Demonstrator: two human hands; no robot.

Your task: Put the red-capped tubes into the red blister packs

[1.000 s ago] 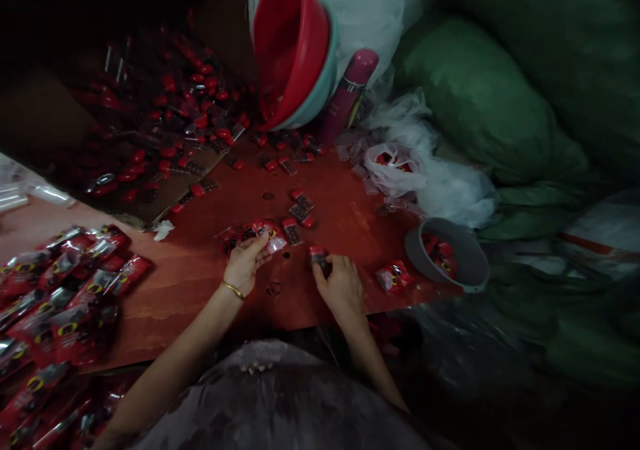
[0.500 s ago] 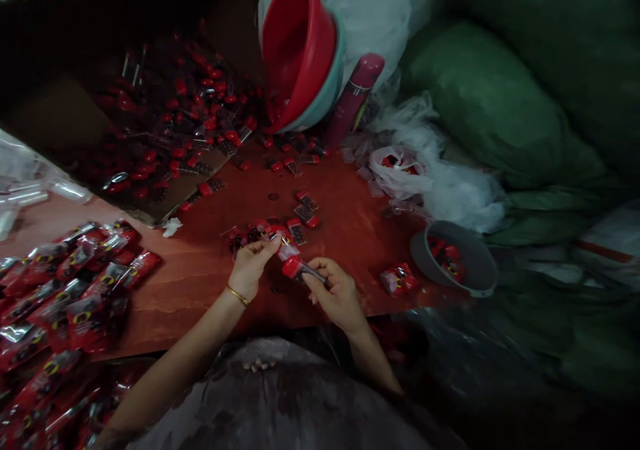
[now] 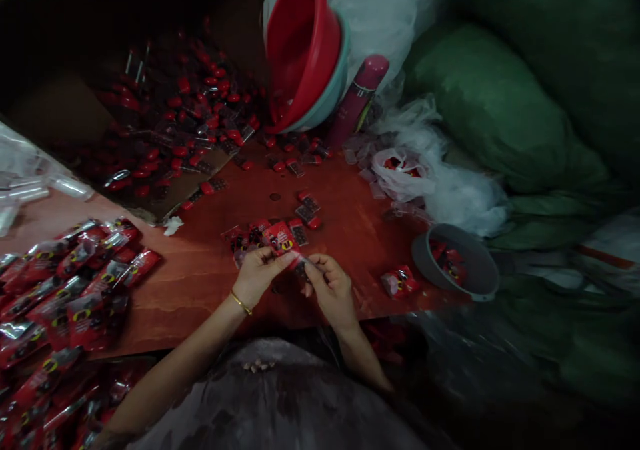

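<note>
My left hand (image 3: 257, 275) pinches the lower end of a small red printed packet (image 3: 281, 235) between thumb and fingers. Close against it, my right hand (image 3: 331, 291) has its fingers closed on a small red-capped clear container (image 3: 301, 268), mostly hidden by the fingers. The two things meet between my hands; whether the container is inside the packet's mouth I cannot tell. Just beyond my left hand lie more red packets (image 3: 240, 238). Several red-capped containers with dark contents (image 3: 307, 205) rest on the red table (image 3: 200, 277) past my fingertips.
A cardboard box (image 3: 197, 187) spills red-capped containers at the back left. Filled packets (image 3: 85, 283) are heaped at left. A red basin (image 3: 327, 43), a pink flask (image 3: 360, 93), a plastic bag (image 3: 465, 190) and a grey bowl (image 3: 480, 270) stand to the back and right.
The container has come up against the packet, and its red cap no longer shows plainly. My left hand has shifted slightly right and down, bringing my hands closer together.
</note>
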